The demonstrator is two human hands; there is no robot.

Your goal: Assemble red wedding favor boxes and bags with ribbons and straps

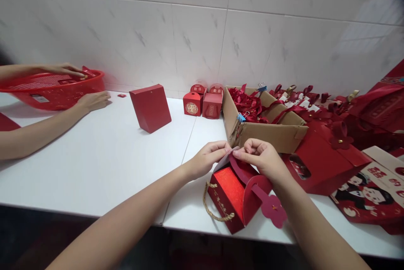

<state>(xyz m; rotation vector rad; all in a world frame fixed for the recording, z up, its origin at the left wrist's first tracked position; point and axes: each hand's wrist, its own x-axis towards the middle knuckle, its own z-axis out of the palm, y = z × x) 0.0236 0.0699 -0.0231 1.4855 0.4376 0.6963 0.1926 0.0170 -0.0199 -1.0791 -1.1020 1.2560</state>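
A small red gift box [225, 188] with a gold rope handle [210, 211] sits near the table's front edge, its top partly open. My left hand [212, 157] pinches the top flap at the box's far side. Close beside it, my right hand [260, 157] grips the end of a dark red strap [241, 173] at the same flap. The strap runs over the box top through the near flap and ends in a flower-shaped tab [274, 211], which hangs at the right.
A cardboard box [268, 135] of red ribbons stands behind my hands, with red gift bags [325, 156] to its right. Two small boxes [212, 104] and a red box [150, 108] stand further left. Another person's hands [93, 101] are by a red basket [63, 95].
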